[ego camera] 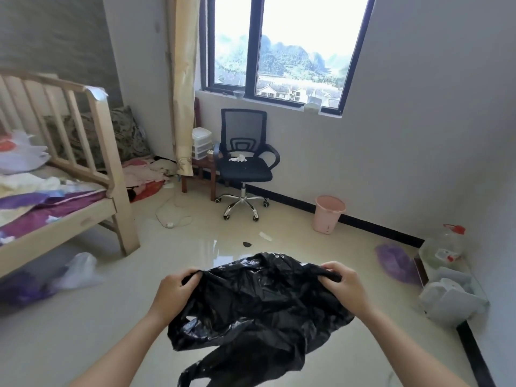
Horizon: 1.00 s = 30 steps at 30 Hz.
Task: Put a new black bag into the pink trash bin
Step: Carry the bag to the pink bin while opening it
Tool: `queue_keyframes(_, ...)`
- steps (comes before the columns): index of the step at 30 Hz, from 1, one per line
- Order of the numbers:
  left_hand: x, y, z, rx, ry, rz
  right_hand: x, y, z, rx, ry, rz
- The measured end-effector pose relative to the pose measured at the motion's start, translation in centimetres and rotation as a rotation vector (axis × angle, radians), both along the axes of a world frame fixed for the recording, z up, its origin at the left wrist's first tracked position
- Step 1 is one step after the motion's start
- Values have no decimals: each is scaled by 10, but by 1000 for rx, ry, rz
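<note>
The pink trash bin point(329, 213) stands on the floor by the wall, well apart from both hands, ahead and a bit to the right. The right hand point(342, 284) is nearer to it. It stands upright with its open top facing up, and it looks empty. The left hand point(174, 290) and the right hand each have their fingers curled tight on the black bag point(259, 305), pulling its top edge wide. The bag hangs crumpled between them.
</note>
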<state>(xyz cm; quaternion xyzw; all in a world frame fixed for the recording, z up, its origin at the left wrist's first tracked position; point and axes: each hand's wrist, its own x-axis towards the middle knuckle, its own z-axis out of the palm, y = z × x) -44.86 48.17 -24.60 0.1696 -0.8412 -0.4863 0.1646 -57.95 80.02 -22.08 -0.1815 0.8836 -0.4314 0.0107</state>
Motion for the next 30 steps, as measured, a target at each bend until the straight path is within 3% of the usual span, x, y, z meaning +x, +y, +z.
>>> queue_keyframes(8,-120,-66,-21,37,-34,32,-134,-75,-21,66,-12,-13)
queue_keyframes(17,-325,-122,-2,28,15,-163,-254,-107,-4,102,2,-295)
queue_keyframes(22,-420,-113,-14,71,-15,-268,-301,-106,-17,129,-34,-458)
queue_keyframes(30,-572,-55,-28,101,-23,-310,-423,-56,-29,31,-52,-536)
